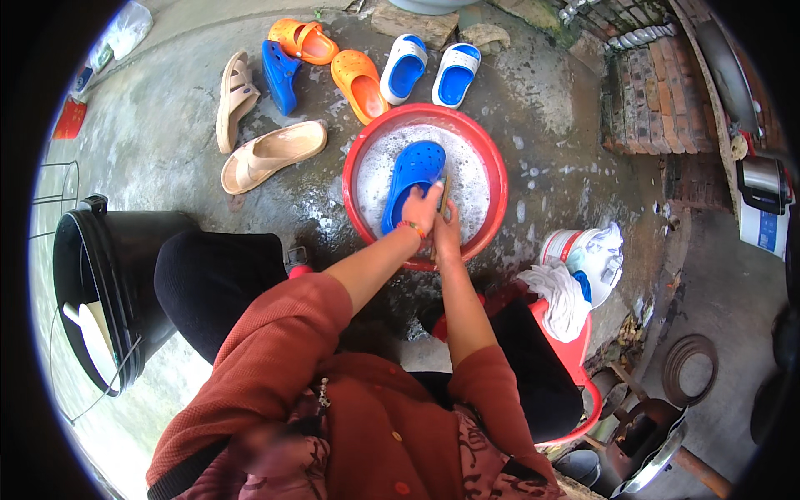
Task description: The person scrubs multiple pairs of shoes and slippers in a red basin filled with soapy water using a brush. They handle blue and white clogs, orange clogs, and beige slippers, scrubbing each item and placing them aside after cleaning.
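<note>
A blue perforated clog (420, 161) is held over white suds (470, 165) in a red plastic basin (502, 187). My left hand (422, 209), with a red beaded bracelet at its wrist, grips the clog's side, some fingers reaching into its foot opening. Close against it, my right hand (447, 232) holds a narrow wooden-looking brush (444, 195) along the clog's right edge. Bristles are hidden from me. The clog's toe points away from my body.
Orange clogs (356, 81), a blue clog (280, 75), white-and-blue slides (405, 70) and beige sandals (275, 153) lie beyond the basin. A black bucket (140, 281) lies at left; a white bucket (562, 244) and white cloth (556, 294) are at right, near a brick structure (669, 100).
</note>
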